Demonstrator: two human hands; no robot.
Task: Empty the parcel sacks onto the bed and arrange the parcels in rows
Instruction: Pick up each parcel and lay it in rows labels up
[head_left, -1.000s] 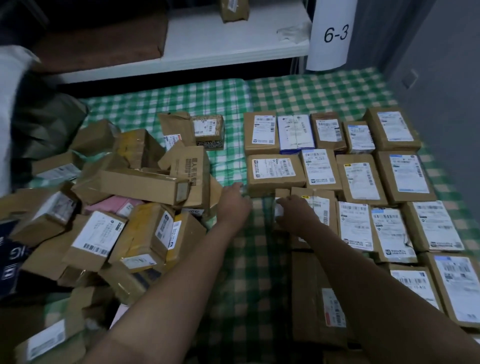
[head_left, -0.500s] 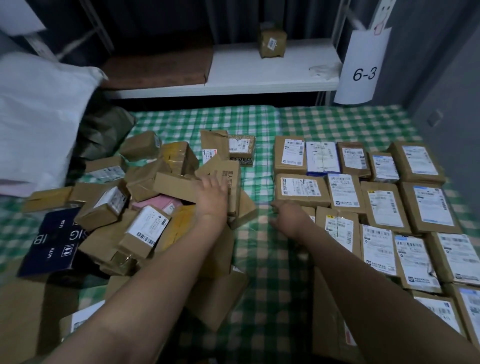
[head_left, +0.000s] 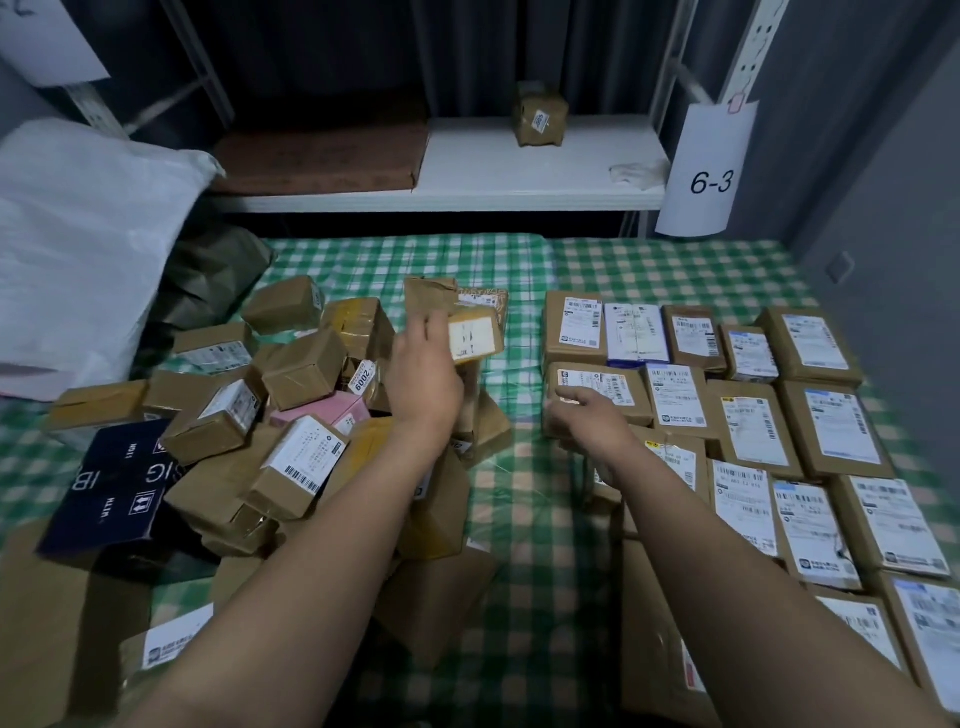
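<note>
The left hand (head_left: 423, 379) held a small box (head_left: 475, 338) above the pile (head_left: 304, 369). The right hand (head_left: 589, 423) lay loose beside the rows (head_left: 753, 431) on the bed (head_left: 524, 519). Sorting seemed underway; next, the box would need a row spot.

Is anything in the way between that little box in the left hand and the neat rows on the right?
Nothing visible. The small parcel in the left hand faces only bare checked bedcover before the rows; the right hand rests at their edge.
</note>
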